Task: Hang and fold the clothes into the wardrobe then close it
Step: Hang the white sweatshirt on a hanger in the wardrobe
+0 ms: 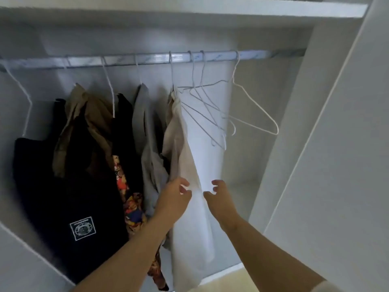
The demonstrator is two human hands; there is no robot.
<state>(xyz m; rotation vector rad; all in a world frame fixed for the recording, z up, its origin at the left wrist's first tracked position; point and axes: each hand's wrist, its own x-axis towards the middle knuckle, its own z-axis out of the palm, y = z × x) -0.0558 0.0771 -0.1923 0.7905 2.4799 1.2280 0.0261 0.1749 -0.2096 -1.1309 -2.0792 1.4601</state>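
Hanging lengthwise from the silver wardrobe rail (147, 60), the long white cloth garment (191, 239) lies dead ahead between both hands. Left hand (174, 194) pinches its edge. Right hand (214, 192) half-curled alongside, grip unclear.

Home bedroom closet: white built-in wardrobe (328, 102), metal hanging rail (147, 60), wire hangers (252, 106), hung clothes (84, 165), shelf (189, 9) above.
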